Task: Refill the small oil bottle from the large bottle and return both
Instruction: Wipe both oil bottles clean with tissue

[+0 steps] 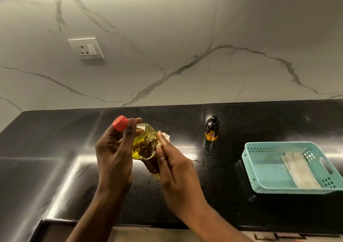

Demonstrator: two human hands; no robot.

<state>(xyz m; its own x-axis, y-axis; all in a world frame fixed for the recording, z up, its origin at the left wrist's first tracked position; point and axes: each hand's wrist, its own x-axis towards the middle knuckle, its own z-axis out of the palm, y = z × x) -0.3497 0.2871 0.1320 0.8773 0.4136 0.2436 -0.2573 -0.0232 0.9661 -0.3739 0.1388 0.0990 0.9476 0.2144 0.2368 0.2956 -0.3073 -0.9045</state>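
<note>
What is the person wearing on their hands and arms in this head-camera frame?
Nothing that shows. The left hand and the right hand have no gloves, rings, watch or bands. Both arms are uncovered down to the bottom edge of the picture, with no sleeve in view.

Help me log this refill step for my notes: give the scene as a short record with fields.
large bottle: tilted, red cap on, held over the counter
left hand: grips the large bottle near its neck
right hand: straight fingers press a white tissue against the large bottle
small bottle: upright on the counter, black cap on, apart from both hands
basket: teal, right end of the counter, pale folded strips inside
</note>
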